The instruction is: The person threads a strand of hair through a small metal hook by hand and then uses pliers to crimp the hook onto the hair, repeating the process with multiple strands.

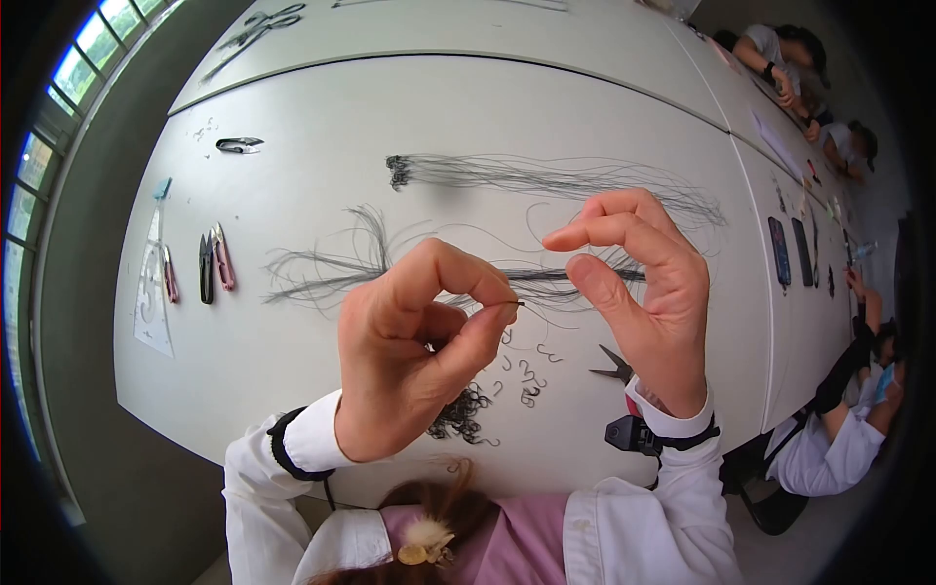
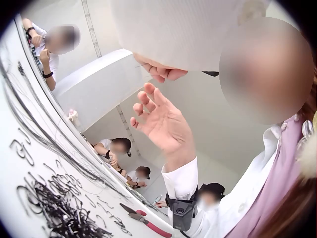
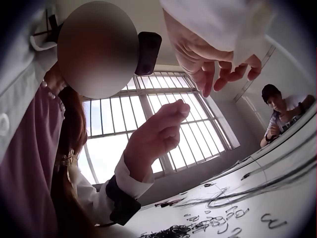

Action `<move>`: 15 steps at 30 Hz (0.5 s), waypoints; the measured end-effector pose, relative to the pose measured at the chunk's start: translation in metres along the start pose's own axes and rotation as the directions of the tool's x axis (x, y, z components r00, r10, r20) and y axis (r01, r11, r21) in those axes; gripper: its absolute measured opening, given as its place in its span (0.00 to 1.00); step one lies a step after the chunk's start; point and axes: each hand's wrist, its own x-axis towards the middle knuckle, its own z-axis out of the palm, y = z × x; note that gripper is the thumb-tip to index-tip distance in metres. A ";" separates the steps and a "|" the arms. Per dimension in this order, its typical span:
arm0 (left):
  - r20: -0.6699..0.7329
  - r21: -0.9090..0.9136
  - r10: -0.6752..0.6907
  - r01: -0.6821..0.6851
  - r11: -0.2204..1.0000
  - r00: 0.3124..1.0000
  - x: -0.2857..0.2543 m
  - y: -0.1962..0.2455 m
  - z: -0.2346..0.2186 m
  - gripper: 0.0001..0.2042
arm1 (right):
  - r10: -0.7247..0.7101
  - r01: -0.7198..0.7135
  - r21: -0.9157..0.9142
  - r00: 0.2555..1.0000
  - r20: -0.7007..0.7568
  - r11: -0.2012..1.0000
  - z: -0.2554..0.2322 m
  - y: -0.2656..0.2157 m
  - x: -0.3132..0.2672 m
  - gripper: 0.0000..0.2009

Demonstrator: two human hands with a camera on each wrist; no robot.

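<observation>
Raised over the table, my left hand (image 1: 414,341) pinches a thin dark piece (image 1: 522,303) between thumb and forefinger; most of it is hidden by the fingertips. To the right my right hand (image 1: 648,283) is held up with thumb and bent fingers apart, nothing visible between them. Under the hands lies a bundle of long black lines (image 1: 327,273). Partly behind my left hand is a heap of small dark curved hooks (image 1: 466,417), with loose hooks (image 1: 529,380) scattered beside it. Red-handled pliers (image 2: 143,218) lie by the heap, partly covered by my right wrist in the head view.
Farther back lies a second bundle of lines (image 1: 546,175) with a dark clustered end. At left are a clear set square (image 1: 154,283), thread snips (image 1: 206,268) and black snips (image 1: 239,145). Scissors (image 1: 255,29) lie at the far left. Other people sit along the right.
</observation>
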 end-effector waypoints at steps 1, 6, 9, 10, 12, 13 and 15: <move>-0.001 -0.002 -0.002 0.002 1.000 1.000 0.000 -0.001 0.000 0.04 | -0.023 0.022 0.087 1.000 0.015 0.996 -0.005 -0.006 0.000 0.08; 0.023 0.042 0.060 -0.061 0.997 0.998 0.001 -0.003 0.000 0.05 | -0.041 0.039 0.041 0.998 0.055 0.998 0.004 -0.018 -0.007 0.11; 0.027 0.025 0.082 -0.083 0.996 0.996 -0.001 -0.004 0.002 0.05 | -0.045 0.041 0.076 0.998 0.052 0.996 0.003 -0.013 -0.009 0.10; 0.024 0.025 0.082 -0.082 0.996 0.996 -0.001 -0.004 0.002 0.05 | -0.046 0.042 0.077 0.997 0.054 0.996 0.003 -0.013 -0.009 0.10; 0.025 0.055 0.112 -0.113 0.992 0.993 0.000 -0.005 0.002 0.05 | -0.042 0.039 0.067 0.998 0.051 0.997 0.002 -0.015 -0.007 0.08; 0.024 0.055 0.110 -0.111 0.992 0.994 0.000 -0.005 0.002 0.05 | -0.041 0.038 0.068 0.998 0.053 0.997 0.002 -0.013 -0.007 0.08; 0.022 0.061 0.115 -0.117 0.991 0.993 0.000 -0.005 0.002 0.05 | -0.026 0.016 0.140 0.998 0.065 0.990 0.002 -0.011 -0.007 0.07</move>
